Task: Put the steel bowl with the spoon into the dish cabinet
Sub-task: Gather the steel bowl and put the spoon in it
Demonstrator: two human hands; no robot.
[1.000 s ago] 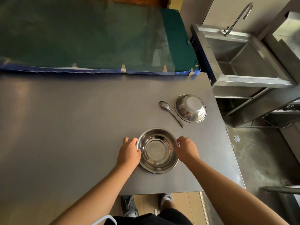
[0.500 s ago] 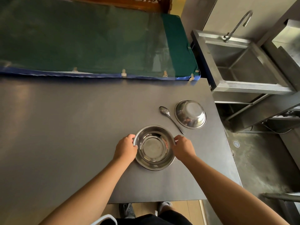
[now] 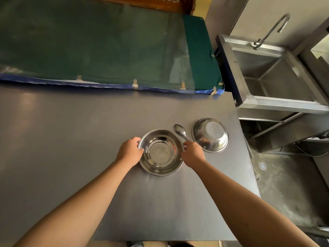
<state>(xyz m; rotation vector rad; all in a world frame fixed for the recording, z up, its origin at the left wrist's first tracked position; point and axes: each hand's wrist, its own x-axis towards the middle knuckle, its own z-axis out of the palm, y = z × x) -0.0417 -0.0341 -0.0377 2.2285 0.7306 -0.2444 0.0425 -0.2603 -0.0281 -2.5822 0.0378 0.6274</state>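
- left hand (image 3: pixel 130 151) is clamped on the left rim of the steel bowl (image 3: pixel 161 152), which sits upright on the table (image 3: pixel 71 139)
- right hand (image 3: pixel 193 154) grips the bowl's right rim, fingers curled shut
- spoon (image 3: pixel 180 131) lies just right of the bowl, not in it yet, so I'd say that's next
- spoon handle is hidden behind the right hand, and there's no dish cabinet in view

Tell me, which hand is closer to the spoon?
The right hand. It grips the right rim of the upright steel bowl, right beside the spoon handle. The left hand grips the bowl's far rim, away from the spoon.
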